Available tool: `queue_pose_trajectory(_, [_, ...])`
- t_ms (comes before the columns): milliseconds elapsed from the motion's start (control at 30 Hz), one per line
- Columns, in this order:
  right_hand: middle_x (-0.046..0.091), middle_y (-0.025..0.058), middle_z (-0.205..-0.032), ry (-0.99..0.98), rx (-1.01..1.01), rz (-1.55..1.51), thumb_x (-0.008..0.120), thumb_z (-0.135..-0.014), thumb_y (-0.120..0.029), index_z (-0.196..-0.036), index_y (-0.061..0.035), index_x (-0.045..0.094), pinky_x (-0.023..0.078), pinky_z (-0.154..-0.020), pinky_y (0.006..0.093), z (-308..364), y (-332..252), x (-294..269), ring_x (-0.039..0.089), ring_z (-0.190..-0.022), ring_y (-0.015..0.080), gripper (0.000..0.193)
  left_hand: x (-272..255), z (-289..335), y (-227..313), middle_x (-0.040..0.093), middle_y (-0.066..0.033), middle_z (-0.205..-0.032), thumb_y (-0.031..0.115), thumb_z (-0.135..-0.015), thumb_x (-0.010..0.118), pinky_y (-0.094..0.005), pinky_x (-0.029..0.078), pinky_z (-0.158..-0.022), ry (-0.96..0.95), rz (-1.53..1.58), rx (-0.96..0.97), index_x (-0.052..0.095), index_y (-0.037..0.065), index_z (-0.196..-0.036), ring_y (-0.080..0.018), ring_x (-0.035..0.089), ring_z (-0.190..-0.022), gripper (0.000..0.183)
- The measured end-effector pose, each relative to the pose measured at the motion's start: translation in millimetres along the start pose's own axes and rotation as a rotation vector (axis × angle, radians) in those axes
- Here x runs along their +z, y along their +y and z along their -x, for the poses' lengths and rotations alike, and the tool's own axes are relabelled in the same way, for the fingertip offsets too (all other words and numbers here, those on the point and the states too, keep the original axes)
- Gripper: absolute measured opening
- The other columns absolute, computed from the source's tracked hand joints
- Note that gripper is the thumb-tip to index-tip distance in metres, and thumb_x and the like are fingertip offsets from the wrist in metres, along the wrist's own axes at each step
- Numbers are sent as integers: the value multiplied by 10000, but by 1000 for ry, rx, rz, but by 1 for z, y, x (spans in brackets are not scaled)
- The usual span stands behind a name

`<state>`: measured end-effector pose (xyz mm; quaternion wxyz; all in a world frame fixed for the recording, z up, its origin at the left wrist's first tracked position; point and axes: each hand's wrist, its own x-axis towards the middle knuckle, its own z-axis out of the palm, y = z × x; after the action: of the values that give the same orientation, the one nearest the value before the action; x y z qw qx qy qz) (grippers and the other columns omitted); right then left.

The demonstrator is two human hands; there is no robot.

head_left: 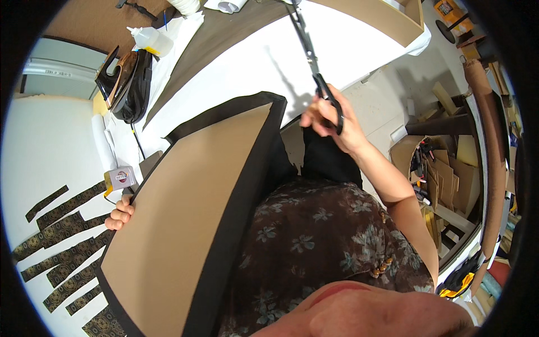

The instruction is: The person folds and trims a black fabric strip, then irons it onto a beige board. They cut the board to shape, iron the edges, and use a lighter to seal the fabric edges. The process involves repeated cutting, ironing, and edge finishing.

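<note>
My left hand (120,213) curls its fingers over the left edge of a large tan board (179,208) with black covering folded over its rim. The board leans against my body and lap, and the hand's thumb and palm are hidden behind it. My right hand (334,118) is raised beyond the board's far corner, its fingers in the loops of long black-handled scissors (309,48). The blades point away from me over the white tabletop (236,73). They look closed or nearly so, and they stand apart from the board.
A black iron (126,87) and a squeeze bottle (150,41) stand at the far left. Patterned dark strips (67,224) lie on the left table, near a small pale box (120,177). A cardboard tray (387,25) lies far right. Cardboard scraps (449,174) fill a right-hand bin.
</note>
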<state>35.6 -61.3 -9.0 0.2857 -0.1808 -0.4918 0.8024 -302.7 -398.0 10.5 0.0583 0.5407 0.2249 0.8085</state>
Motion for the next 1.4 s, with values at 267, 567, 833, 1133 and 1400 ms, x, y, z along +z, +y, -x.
queue_pose_trajectory(267, [590, 39, -774, 211, 191, -244, 780, -813, -128, -932, -64, 470, 543, -517, 215, -30, 6, 45, 662, -620, 138, 339, -56, -16, -60, 491, -93, -891, 341, -984, 451, -453, 429, -947, 55, -409, 117, 444, 70, -965, -233, 564, -923, 272])
queue_pose_trajectory(567, [543, 9, -782, 385, -69, -372, 779, -745, 13, -981, -49, 477, 595, -608, 271, -28, 11, 47, 623, -634, 126, 388, 112, 35, -111, 519, -121, -1099, 406, -1000, 413, -431, 458, -953, 564, 209, -538, 459, 45, -1151, -250, 569, -1040, 394])
queue_pose_trajectory(833, [548, 18, -783, 514, -66, -20, 770, -776, 19, -958, -74, 458, 574, -587, 257, -20, 55, -2, 609, -669, 112, 372, 127, 56, -106, 545, -145, -1285, 463, -1015, 379, -411, 483, -959, 674, 558, -696, 473, 22, -1316, -265, 574, -1144, 542])
queue_pose_trajectory(1133, [659, 104, -751, 491, -299, 1097, 797, -759, -175, -945, -2, 543, 515, -594, 307, -7, 44, -54, 634, -602, 162, 359, -4, 113, -127, 655, -112, -1090, 303, -1017, 487, -343, 542, -811, 786, -189, -1002, 546, -12, -1243, -212, 646, -948, 393])
queue_pose_trajectory(1400, [647, 87, -826, 116, -395, 1285, 693, -646, -70, -1005, -43, 614, 537, -588, 325, 23, 21, -28, 654, -646, 226, 368, 86, 6, -116, 653, -90, -1128, 50, -924, 606, -286, 442, -942, 309, -759, -692, 617, -24, -1176, -162, 593, -1037, 264])
